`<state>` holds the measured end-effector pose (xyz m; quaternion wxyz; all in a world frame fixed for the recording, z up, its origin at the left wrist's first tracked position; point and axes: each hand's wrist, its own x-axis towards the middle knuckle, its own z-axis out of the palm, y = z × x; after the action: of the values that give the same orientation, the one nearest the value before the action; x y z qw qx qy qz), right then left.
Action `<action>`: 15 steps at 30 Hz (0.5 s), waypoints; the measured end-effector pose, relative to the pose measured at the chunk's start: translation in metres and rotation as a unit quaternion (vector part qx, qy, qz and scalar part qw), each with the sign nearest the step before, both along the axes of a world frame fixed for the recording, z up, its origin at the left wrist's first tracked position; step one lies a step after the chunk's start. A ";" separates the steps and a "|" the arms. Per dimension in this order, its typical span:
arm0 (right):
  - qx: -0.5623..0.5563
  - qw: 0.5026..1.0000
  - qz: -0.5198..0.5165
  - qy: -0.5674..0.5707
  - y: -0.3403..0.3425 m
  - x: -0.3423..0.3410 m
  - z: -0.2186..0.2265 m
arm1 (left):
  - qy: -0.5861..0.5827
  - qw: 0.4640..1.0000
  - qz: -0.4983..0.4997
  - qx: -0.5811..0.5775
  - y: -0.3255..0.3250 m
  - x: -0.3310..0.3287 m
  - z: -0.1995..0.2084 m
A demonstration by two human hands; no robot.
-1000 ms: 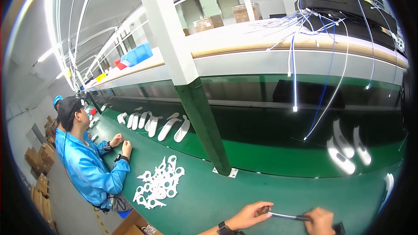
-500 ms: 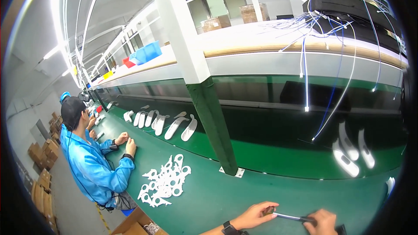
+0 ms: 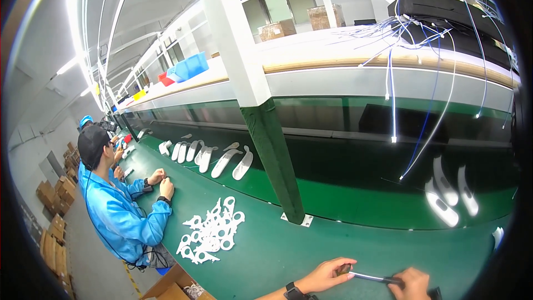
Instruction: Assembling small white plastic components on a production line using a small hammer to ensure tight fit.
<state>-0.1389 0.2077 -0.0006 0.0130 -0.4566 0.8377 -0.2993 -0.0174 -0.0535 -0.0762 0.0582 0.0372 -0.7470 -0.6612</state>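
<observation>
Near the front edge of the green bench, my left hand (image 3: 328, 273) closes its fingers and thumb round the brownish end of a slim rod-shaped tool (image 3: 366, 276). The tool lies almost level between my hands, its thin shaft shiny. Its dark other end is gripped by my right hand (image 3: 413, 285), with the fingers curled round it. Its exact kind is too small to make out. A dark watch (image 3: 293, 291) is on my left wrist. To the left of my hands is a pile of white ring-shaped plastic parts (image 3: 211, 233).
A person in a blue smock (image 3: 119, 205) sits at the left. A green-wrapped post (image 3: 275, 166) rises from the bench. White curved shells (image 3: 225, 163) lie along the green strip behind, more (image 3: 442, 208) at right. Cables (image 3: 393, 100) hang from the upper shelf (image 3: 333, 66). An open carton (image 3: 172, 289) stands below.
The view has shifted very slightly. Both hands keep the same hold on the rod-shaped tool, with nothing else visibly moved.
</observation>
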 end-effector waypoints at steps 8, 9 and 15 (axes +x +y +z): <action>0.007 1.000 -0.004 -0.001 0.001 0.000 -0.001 | 0.003 1.000 -0.002 -0.002 0.000 0.000 -0.002; 0.005 1.000 -0.004 0.001 0.001 0.001 -0.001 | 0.003 1.000 -0.002 -0.002 0.000 0.000 -0.001; -0.002 1.000 -0.002 0.002 0.002 0.002 0.000 | 0.003 1.000 -0.002 -0.009 0.000 0.001 -0.003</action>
<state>-0.1367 0.2096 -0.0011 0.0105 -0.4555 0.8381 -0.2999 -0.0168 -0.0532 -0.0791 0.0595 0.0327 -0.7528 -0.6547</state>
